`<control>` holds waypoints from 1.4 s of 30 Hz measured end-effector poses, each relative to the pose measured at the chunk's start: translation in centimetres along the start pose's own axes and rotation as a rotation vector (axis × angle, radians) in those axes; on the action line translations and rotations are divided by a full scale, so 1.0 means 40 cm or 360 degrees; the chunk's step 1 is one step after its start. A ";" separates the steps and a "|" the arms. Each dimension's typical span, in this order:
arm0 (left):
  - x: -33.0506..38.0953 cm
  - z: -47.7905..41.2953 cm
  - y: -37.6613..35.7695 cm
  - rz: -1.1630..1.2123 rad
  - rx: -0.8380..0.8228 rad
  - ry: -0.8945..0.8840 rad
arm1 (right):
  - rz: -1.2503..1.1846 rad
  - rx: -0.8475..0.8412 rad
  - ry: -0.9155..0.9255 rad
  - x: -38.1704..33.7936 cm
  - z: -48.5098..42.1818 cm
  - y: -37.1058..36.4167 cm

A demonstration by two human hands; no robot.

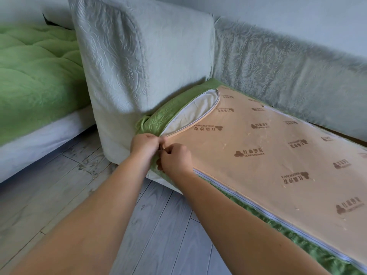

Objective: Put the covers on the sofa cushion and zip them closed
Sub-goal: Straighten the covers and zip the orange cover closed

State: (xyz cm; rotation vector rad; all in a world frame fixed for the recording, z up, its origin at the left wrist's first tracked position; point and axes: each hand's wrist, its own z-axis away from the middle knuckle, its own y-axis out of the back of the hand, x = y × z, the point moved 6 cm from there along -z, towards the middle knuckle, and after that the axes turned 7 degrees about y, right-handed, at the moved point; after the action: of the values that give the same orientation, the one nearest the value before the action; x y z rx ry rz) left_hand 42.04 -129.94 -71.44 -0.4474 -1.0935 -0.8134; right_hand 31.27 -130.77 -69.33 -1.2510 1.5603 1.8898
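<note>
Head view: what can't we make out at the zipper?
- Zipper pull: hidden inside the pinch of the left hand and right hand at the green cover corner.
- Zipper: far end cut off by the frame's right edge.
- Logos on the tan panel: too small and warped to read.

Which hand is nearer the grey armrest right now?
Left. The left hand pinches the green cover just beside the grey armrest base. The right hand is farther out, past the left, pinching at the zipper on the tan panel edge.
</note>
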 end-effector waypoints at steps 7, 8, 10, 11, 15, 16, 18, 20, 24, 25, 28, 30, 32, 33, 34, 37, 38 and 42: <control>-0.026 0.040 0.024 0.0524 -0.0087 -0.0070 | -0.0263 -0.0080 -0.0272 -0.016 -0.084 -0.020; -0.034 0.043 0.024 0.0493 -0.0082 -0.0105 | -0.0289 -0.0099 -0.0309 -0.011 -0.093 -0.021; -0.038 0.047 0.029 0.0247 0.0006 -0.0160 | -0.0349 -0.0168 -0.0379 -0.009 -0.088 -0.018; -0.035 0.053 0.034 0.0093 0.0081 -0.0148 | -0.0322 -0.0205 -0.0379 -0.016 -0.080 -0.011; -0.058 0.058 0.001 -0.0206 -0.0070 0.0061 | 0.0929 -0.0399 0.0221 -0.062 -0.068 0.022; -0.064 0.058 -0.008 -0.0281 -0.0093 0.0084 | 0.1292 -0.0444 0.0449 -0.077 -0.066 0.019; -0.063 0.055 -0.015 -0.0485 0.0006 0.0025 | 0.1694 -0.0527 0.0844 -0.085 -0.063 0.008; -0.049 0.071 -0.011 -0.0644 0.0148 -0.0024 | 0.1853 -0.0604 0.1254 -0.094 -0.048 0.000; -0.058 0.049 -0.021 -0.0552 0.0184 -0.0047 | 0.1998 -0.0616 0.1879 -0.109 -0.054 -0.004; -0.061 0.045 -0.020 -0.0498 0.0219 -0.0038 | 0.2127 -0.0795 0.1900 -0.110 -0.060 -0.013; -0.055 0.041 -0.022 -0.0537 0.0300 -0.0004 | 0.2322 -0.1087 0.1924 -0.125 -0.079 -0.021; -0.044 0.038 -0.026 -0.0511 0.0282 -0.0031 | 0.2333 -0.1078 0.1869 -0.144 -0.092 -0.012; -0.036 0.025 -0.035 -0.0504 0.0208 -0.0054 | 0.2360 -0.0998 0.1910 -0.152 -0.096 -0.005; -0.028 0.028 -0.034 -0.0524 0.0201 -0.0085 | 0.2352 -0.0958 0.1932 -0.154 -0.095 -0.003; -0.022 0.035 -0.030 -0.0560 0.0202 -0.0130 | 0.2364 -0.0925 0.1938 -0.161 -0.088 0.001; 0.001 0.091 -0.006 -0.0687 0.0321 -0.0404 | 0.2145 -0.0847 0.2063 -0.185 -0.053 0.010; 0.006 0.114 0.000 -0.0735 0.0360 -0.0510 | 0.2047 -0.0817 0.2104 -0.187 -0.042 0.016; 0.001 0.132 0.009 -0.0734 0.0451 -0.0720 | 0.1873 -0.0680 0.1829 -0.168 -0.062 0.031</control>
State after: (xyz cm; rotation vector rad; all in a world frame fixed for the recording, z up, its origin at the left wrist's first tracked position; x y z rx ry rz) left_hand 39.15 -126.11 -69.18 -0.1360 -1.7475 -0.9628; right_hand 34.85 -131.86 -63.08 -2.0913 3.1084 2.3116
